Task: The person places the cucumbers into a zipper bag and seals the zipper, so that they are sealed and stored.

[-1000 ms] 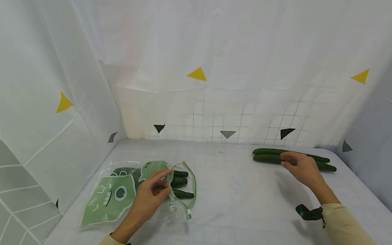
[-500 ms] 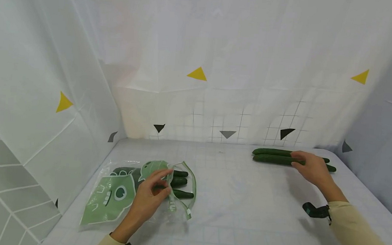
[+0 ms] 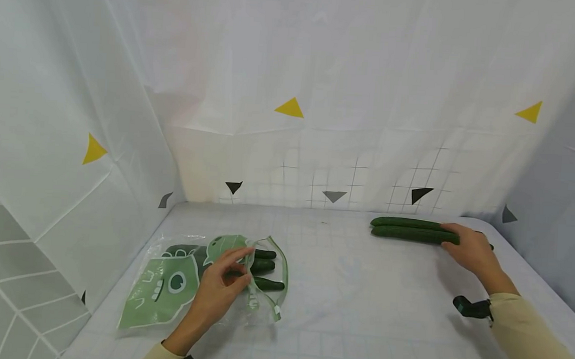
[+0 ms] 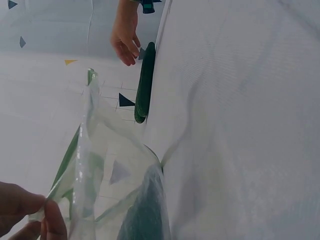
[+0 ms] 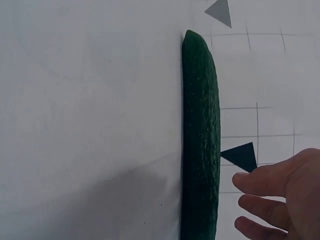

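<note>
My left hand (image 3: 218, 290) pinches the open rim of a clear zip bag (image 3: 159, 297) with a green cartoon print, lying at the left of the table. Several cucumbers (image 3: 263, 266) are inside it, their ends showing at the mouth. In the left wrist view, thumb and fingers hold the bag's edge (image 4: 82, 165). Two cucumbers lie side by side at the back right, a rear one (image 3: 402, 223) and a front one (image 3: 406, 233). Over their right part hovers my right hand (image 3: 474, 254), fingers relaxed. The right wrist view shows those fingers (image 5: 265, 180) apart from the nearer cucumber (image 5: 200, 135).
A white table (image 3: 345, 291) with a faint grid lies under everything. White cloth walls (image 3: 371, 70) with yellow and dark triangles stand at the back and both sides. A small dark camera (image 3: 471, 307) is strapped at my right wrist.
My right hand has moved rightward along the two cucumbers toward their right ends. The cucumbers, the bag and my left hand have stayed put.
</note>
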`<move>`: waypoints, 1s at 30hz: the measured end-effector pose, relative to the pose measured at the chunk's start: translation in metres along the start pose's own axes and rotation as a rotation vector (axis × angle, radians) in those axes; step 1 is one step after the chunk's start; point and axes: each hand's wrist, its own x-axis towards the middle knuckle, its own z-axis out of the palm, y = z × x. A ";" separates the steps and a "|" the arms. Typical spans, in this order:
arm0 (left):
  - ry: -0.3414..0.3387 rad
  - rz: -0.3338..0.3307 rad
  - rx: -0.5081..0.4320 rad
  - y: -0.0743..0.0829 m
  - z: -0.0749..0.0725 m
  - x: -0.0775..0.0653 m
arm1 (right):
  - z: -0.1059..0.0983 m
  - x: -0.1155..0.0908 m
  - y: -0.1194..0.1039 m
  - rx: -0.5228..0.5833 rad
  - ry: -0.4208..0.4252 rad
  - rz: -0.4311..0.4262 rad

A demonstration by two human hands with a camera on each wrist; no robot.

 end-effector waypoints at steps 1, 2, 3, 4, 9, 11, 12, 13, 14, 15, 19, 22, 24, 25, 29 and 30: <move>0.001 -0.001 -0.001 0.000 0.000 0.000 | 0.001 0.000 0.002 0.001 -0.003 0.007; 0.001 -0.001 -0.002 0.000 0.000 0.000 | 0.001 0.001 0.004 0.000 -0.005 0.012; 0.001 -0.003 -0.002 0.000 0.000 0.000 | 0.002 0.001 0.006 0.001 -0.006 0.016; 0.002 -0.002 -0.003 0.000 0.000 0.000 | 0.002 0.001 0.008 0.001 -0.006 0.018; -0.003 -0.001 -0.008 -0.001 0.000 0.000 | 0.001 0.001 0.016 -0.004 0.001 0.009; -0.006 0.000 -0.009 -0.001 0.000 0.000 | 0.000 0.001 0.019 -0.009 -0.002 0.015; -0.007 0.001 -0.009 -0.001 0.000 0.000 | 0.000 0.001 0.020 -0.009 -0.006 0.023; -0.007 0.002 -0.009 -0.001 0.000 0.000 | -0.001 0.001 0.022 -0.011 -0.009 0.029; -0.008 0.003 -0.008 -0.001 0.000 0.000 | -0.001 0.001 0.024 -0.013 -0.014 0.036; -0.008 0.005 -0.009 -0.001 0.000 0.000 | -0.002 0.001 0.026 -0.015 -0.017 0.042; -0.009 0.008 -0.008 -0.001 0.000 -0.001 | -0.001 0.000 0.033 -0.025 -0.025 0.058; -0.008 0.012 -0.007 -0.001 0.000 -0.001 | 0.000 0.000 0.039 -0.035 -0.036 0.073; -0.008 0.015 -0.009 -0.001 0.000 -0.001 | 0.000 0.000 0.042 -0.033 -0.049 0.091; -0.007 0.016 -0.009 -0.002 0.000 -0.001 | 0.001 -0.001 0.044 -0.032 -0.053 0.099; -0.005 0.014 -0.005 -0.002 0.001 -0.001 | 0.003 -0.001 0.049 -0.032 -0.063 0.115; -0.004 0.012 -0.003 -0.002 0.001 -0.001 | 0.003 0.000 0.051 -0.036 -0.067 0.111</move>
